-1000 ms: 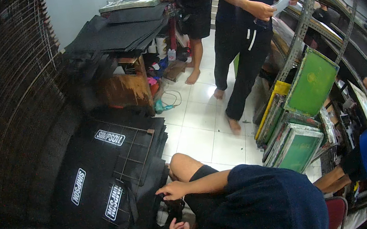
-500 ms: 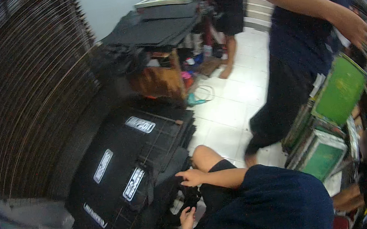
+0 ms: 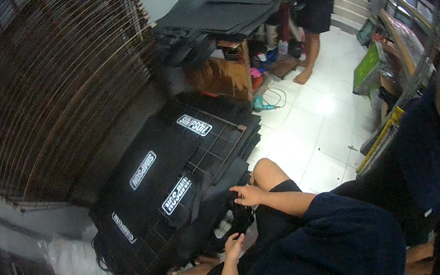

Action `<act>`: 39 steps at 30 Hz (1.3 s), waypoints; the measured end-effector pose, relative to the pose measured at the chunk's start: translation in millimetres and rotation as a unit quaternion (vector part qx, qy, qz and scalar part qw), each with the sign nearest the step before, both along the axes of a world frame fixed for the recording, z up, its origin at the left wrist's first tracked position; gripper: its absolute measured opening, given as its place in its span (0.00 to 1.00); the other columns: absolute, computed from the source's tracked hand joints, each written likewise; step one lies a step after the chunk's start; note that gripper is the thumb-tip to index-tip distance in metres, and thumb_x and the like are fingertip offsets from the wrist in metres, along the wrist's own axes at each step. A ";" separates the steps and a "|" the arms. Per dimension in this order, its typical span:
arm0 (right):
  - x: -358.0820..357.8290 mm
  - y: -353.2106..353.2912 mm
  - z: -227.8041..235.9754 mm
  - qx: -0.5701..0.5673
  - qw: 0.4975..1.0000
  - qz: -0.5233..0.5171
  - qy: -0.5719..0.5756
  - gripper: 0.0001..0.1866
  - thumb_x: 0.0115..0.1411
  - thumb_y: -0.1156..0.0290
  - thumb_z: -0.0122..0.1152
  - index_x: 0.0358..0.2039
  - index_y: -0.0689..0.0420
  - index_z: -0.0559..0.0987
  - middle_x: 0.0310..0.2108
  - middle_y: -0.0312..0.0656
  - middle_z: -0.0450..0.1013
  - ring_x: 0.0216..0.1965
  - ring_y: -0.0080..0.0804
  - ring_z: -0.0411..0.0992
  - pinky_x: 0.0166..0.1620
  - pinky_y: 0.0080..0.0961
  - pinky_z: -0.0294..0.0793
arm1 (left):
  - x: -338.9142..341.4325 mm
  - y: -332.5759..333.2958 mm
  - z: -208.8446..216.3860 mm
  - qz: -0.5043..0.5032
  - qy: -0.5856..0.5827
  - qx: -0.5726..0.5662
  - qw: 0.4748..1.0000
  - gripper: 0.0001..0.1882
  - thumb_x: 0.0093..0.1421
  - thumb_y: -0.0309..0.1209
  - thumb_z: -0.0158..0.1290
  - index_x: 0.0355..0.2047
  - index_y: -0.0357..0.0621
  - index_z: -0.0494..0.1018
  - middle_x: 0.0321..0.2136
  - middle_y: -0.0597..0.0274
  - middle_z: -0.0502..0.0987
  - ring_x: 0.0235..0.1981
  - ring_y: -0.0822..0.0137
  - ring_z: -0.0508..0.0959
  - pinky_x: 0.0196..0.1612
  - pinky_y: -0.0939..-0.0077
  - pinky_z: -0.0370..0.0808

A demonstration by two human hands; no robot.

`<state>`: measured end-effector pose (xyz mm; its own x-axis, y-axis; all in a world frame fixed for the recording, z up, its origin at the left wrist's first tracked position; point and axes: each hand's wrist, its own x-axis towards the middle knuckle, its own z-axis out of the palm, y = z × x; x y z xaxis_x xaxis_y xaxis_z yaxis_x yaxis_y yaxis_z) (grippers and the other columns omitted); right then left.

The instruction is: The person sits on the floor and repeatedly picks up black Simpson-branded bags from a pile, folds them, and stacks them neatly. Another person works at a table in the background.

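My right hand [image 3: 247,194] is beside my bent knee, its index finger stretched out at the edge of a black pile. Nothing shows in its fingers. Lower down, my left hand [image 3: 235,245] is half raised, its fingers apart and slightly bent, with nothing visible in it. Dark stringy material [image 3: 241,216] hangs between the two hands; whether either hand touches it I cannot tell. To the left lies a stack of flat black pieces [image 3: 129,205] with white printed labels. A rusty wire rack [image 3: 216,149] lies across part of this stack.
A tall bank of wire racks [image 3: 64,52] stands at the left wall. Behind the stack, a wooden table [image 3: 217,76] bears black sheets, and a co-worker [image 3: 310,9] works there. A second person [image 3: 401,163] is close on my right, near frames [image 3: 378,139]. A teal cable tool [image 3: 265,103] lies on the floor.
My view has swung, so the scene sits farther right and higher. The person on my right has moved from ahead to close beside me. My hands keep nearly the same pose.
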<state>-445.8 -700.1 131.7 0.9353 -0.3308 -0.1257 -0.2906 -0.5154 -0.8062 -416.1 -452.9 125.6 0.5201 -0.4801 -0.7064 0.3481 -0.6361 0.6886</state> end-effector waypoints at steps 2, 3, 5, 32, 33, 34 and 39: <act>5.3 1.0 -7.3 -0.012 1.000 -0.008 -0.002 0.29 0.53 0.65 0.59 0.55 0.56 0.64 0.31 0.48 0.75 0.33 0.39 0.75 0.38 0.32 0.73 | 3.4 6.8 -23.3 -0.011 -0.016 0.000 1.000 0.29 0.52 0.45 0.58 0.49 0.40 0.68 0.30 0.59 0.76 0.30 0.69 0.75 0.34 0.75 0.71; 13.8 4.8 -0.3 -0.009 1.000 0.009 -0.014 0.29 0.53 0.65 0.59 0.55 0.57 0.64 0.31 0.48 0.75 0.33 0.38 0.75 0.38 0.31 0.73 | 4.6 10.6 -17.7 0.002 -0.028 0.017 0.999 0.29 0.52 0.46 0.58 0.49 0.41 0.68 0.32 0.57 0.77 0.32 0.67 0.76 0.36 0.74 0.72; 2.8 -3.0 -3.9 0.075 0.997 -0.032 -0.001 0.29 0.52 0.63 0.59 0.53 0.58 0.66 0.31 0.49 0.75 0.32 0.41 0.74 0.37 0.33 0.73 | -2.0 14.9 -27.0 -0.016 -0.025 -0.024 0.999 0.31 0.50 0.49 0.58 0.49 0.43 0.68 0.37 0.53 0.77 0.38 0.62 0.77 0.38 0.71 0.72; 14.1 -31.5 -52.3 0.130 0.990 0.047 0.038 0.30 0.54 0.74 0.59 0.57 0.59 0.60 0.28 0.39 0.69 0.26 0.26 0.65 0.28 0.22 0.66 | -19.9 30.0 5.2 -0.070 -0.238 -0.062 0.967 0.29 0.44 0.44 0.61 0.44 0.44 0.67 0.36 0.47 0.74 0.40 0.48 0.74 0.40 0.58 0.70; 10.7 -29.7 -52.0 0.131 0.989 0.050 0.041 0.30 0.54 0.74 0.59 0.57 0.59 0.60 0.28 0.39 0.69 0.26 0.26 0.65 0.28 0.22 0.66 | -21.3 30.5 2.4 -0.072 -0.232 -0.060 0.968 0.29 0.44 0.44 0.61 0.44 0.44 0.68 0.36 0.46 0.74 0.40 0.48 0.74 0.40 0.58 0.70; 8.6 -25.4 -53.2 0.134 0.989 0.053 0.041 0.30 0.54 0.74 0.59 0.57 0.59 0.60 0.28 0.39 0.69 0.26 0.26 0.65 0.28 0.22 0.66 | -23.3 33.0 0.8 -0.073 -0.228 -0.058 0.969 0.29 0.44 0.45 0.60 0.44 0.45 0.68 0.36 0.46 0.74 0.40 0.48 0.74 0.40 0.58 0.70; -16.6 -36.2 -52.7 0.148 0.988 0.045 0.010 0.30 0.54 0.74 0.59 0.57 0.60 0.60 0.28 0.40 0.69 0.26 0.26 0.65 0.29 0.22 0.67 | -14.2 30.8 -4.0 -0.107 -0.233 -0.095 0.962 0.28 0.44 0.45 0.59 0.44 0.44 0.69 0.36 0.47 0.75 0.40 0.48 0.74 0.41 0.59 0.70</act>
<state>-462.3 -736.3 79.0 0.9556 -0.1918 -0.2235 -0.2718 -0.2816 -0.9202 -430.3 -422.1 121.5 0.6338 -0.7088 -0.3097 -0.1521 -0.5068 0.8486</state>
